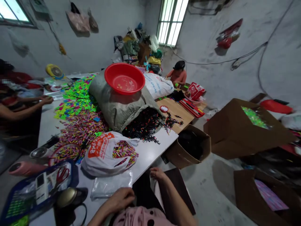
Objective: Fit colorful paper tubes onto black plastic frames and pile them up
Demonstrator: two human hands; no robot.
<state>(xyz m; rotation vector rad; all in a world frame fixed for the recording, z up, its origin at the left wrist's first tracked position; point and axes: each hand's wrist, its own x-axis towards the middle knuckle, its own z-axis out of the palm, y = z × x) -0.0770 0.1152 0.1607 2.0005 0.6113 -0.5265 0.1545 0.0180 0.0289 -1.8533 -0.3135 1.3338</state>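
My left hand (122,196) is at the near table edge, fingers loosely bent and apart, with nothing visible in it. Just beyond it lies a stack of clear plastic bags (111,185). Over my lap, right of the table corner, my right hand (158,173) has its fingers curled together; whether they hold anything is hidden. A white plastic bag (98,161) with small striped multicoloured tubes (124,152) showing through its opening stands behind the clear bags. Behind that, a big grey sack (107,102) lies open, spilling small black pieces with orange tips (143,124).
A red basin (124,78) sits on the sack. Loose tubes (82,128) and bright flat pieces (80,94) are heaped at left. A blue basket (14,191) holds red-handled scissors (62,175). Cardboard boxes (204,147) stand at right. Co-workers sit at left and at the far end (180,75).
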